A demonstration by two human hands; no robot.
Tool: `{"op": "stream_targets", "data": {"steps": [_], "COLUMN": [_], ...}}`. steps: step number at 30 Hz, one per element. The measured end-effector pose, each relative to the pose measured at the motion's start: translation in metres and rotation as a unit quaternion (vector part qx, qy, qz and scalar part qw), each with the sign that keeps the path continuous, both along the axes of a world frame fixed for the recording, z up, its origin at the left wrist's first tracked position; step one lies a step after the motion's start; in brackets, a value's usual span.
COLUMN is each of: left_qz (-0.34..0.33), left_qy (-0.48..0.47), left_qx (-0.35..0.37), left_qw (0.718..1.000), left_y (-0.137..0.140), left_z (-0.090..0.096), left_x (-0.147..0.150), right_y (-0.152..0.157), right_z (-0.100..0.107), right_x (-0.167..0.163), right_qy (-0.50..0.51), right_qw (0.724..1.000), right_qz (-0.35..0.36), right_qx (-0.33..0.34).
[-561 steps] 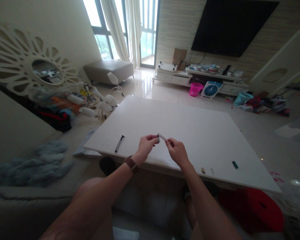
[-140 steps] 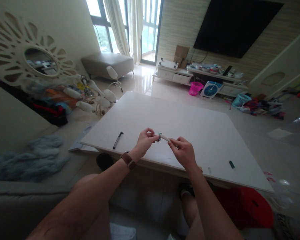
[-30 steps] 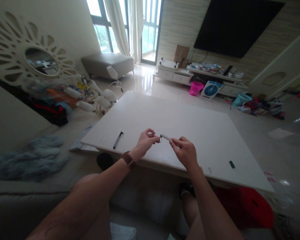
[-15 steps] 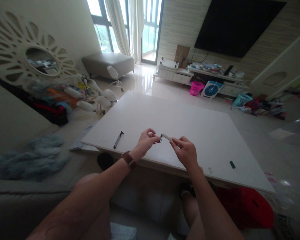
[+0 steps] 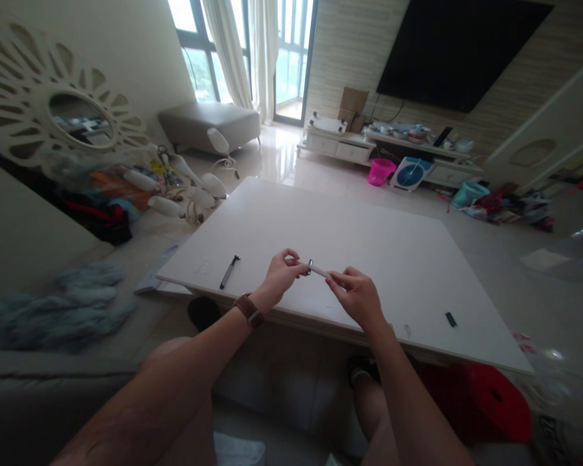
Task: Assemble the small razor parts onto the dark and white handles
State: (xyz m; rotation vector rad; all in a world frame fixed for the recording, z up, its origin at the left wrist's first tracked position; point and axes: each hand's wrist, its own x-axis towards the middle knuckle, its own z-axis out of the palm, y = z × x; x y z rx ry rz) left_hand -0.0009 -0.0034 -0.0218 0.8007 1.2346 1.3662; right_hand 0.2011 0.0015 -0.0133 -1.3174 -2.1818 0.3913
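Note:
Over the table's near half, my left hand (image 5: 282, 275) is closed in a pinch on a small dark green razor head (image 5: 310, 266). Opposite it, my right hand (image 5: 358, 294) is closed around the pale razor handle (image 5: 320, 272). The handle's end meets the head; whether the two are locked together I cannot tell. To the left on the white table (image 5: 340, 226) lies another razor (image 5: 230, 272), grey and black, with its head away from me. A small dark green piece (image 5: 451, 319), like a razor cartridge or cover, lies near the right front edge.
A small clear plastic piece (image 5: 407, 331) lies by the front edge. A red roll (image 5: 498, 401) stands below the table at right. White lamp parts (image 5: 194, 194) crowd the floor by the far left edge. A pink basket (image 5: 381, 171) stands farther back.
The handle has swung from an angle into line with the razor head, and the head has turned more upright. My right hand has shifted slightly left.

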Motion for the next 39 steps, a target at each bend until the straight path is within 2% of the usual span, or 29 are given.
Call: {"op": "stream_targets", "data": {"steps": [10, 14, 18, 24, 32, 39], "left_qz": [0.006, 0.020, 0.017, -0.004, -0.068, -0.103], "left_qy": [0.007, 0.005, -0.003, -0.023, -0.036, -0.046], "left_qx": [0.010, -0.002, -0.015, -0.057, -0.053, -0.057], "left_qw": [1.000, 1.000, 1.000, 0.998, 0.996, 0.992], "left_y": [0.001, 0.003, 0.005, 0.001, -0.012, -0.034], "left_z": [-0.002, -0.002, -0.003, -0.004, -0.006, -0.021], "left_x": [-0.001, -0.001, -0.002, 0.005, 0.030, 0.068], "right_y": [-0.003, 0.003, 0.015, 0.029, 0.038, 0.046], "right_z": [0.006, 0.001, -0.017, -0.049, -0.082, -0.106], "right_x": [0.004, 0.007, 0.010, 0.008, -0.009, -0.041], "right_qy": [-0.002, 0.067, 0.041, 0.002, -0.049, 0.016], "right_qw": [0.999, 0.998, 0.997, 0.987, 0.988, 0.993], "right_qz": [0.043, -0.002, -0.067, -0.103, -0.115, -0.094], "right_qx": [0.007, 0.020, -0.025, -0.121, -0.094, -0.074]}}
